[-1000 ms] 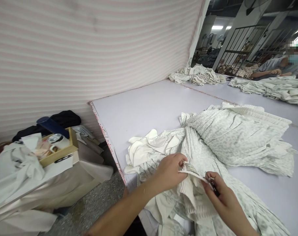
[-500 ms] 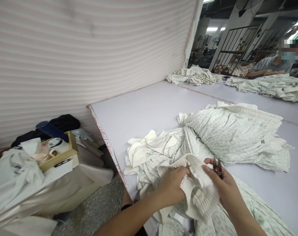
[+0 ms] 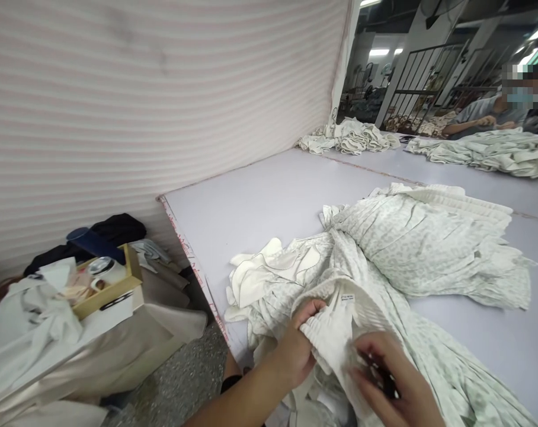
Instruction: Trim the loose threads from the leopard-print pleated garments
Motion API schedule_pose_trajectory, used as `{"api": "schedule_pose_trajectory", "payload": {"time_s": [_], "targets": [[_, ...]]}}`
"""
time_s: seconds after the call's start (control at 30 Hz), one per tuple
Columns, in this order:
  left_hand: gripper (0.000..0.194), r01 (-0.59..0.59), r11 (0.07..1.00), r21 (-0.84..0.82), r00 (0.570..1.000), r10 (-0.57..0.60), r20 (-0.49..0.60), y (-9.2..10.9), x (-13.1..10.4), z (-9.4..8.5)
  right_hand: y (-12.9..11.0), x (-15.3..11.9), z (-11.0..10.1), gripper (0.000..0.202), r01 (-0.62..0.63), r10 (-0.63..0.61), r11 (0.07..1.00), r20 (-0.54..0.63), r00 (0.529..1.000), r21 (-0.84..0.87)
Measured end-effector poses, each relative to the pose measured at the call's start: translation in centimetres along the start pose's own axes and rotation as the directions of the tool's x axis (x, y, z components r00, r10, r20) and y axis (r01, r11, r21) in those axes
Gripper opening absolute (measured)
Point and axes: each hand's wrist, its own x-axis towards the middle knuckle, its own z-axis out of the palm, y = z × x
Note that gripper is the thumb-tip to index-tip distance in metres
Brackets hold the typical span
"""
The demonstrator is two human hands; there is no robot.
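My left hand (image 3: 301, 341) is closed on the ribbed white part of a garment (image 3: 329, 332), near the table's front edge. A small printed label (image 3: 348, 298) shows inside its opening. My right hand (image 3: 400, 370) is at the garment's right side, its fingers bent and blurred by motion. In its palm lie dark thread snips (image 3: 387, 379), partly hidden by the fingers. Whether the right fingertips also pinch the cloth I cannot make out. A pale leopard-print garment pile (image 3: 429, 243) lies just beyond my hands, with cream cut edges (image 3: 273, 267) to its left.
More garments lie in heaps (image 3: 353, 136) along the table's (image 3: 237, 201) far side. A co-worker (image 3: 477, 115) sits behind the right heap. A striped cloth sheet (image 3: 162, 89) hangs at the left. Below it, a yellow box (image 3: 133, 270) with small items stands on a covered surface.
The garment's ribbed part has been turned and spread, bringing the label into view. My left hand moved slightly left; my right hand came lower and nearer, still with the snips.
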Motion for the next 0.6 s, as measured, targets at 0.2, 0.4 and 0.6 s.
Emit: {"api": "schedule_pose_trajectory", "payload": {"time_s": [0.2, 0.4, 0.6], "targets": [[0.039, 0.039, 0.984, -0.175, 0.999, -0.036, 0.02, -0.5, -0.6, 0.2, 0.7, -0.6, 1.1, 0.017, 0.153, -0.147, 0.966, 0.047, 0.988, -0.206], [0.026, -0.123, 0.982, 0.143, 0.989, 0.111, 0.094, -0.7, -0.7, -0.9, -0.1, 0.4, 0.4, 0.025, -0.156, 0.143, 0.983, 0.133, 0.981, 0.094], [0.055, -0.527, 0.432, 0.732, 0.845, 0.357, 0.398, 0.9, -1.0, -1.5, -0.8, 1.0, 0.4, 0.037, -0.352, 0.316, 0.888, 0.163, 0.935, 0.298]]}}
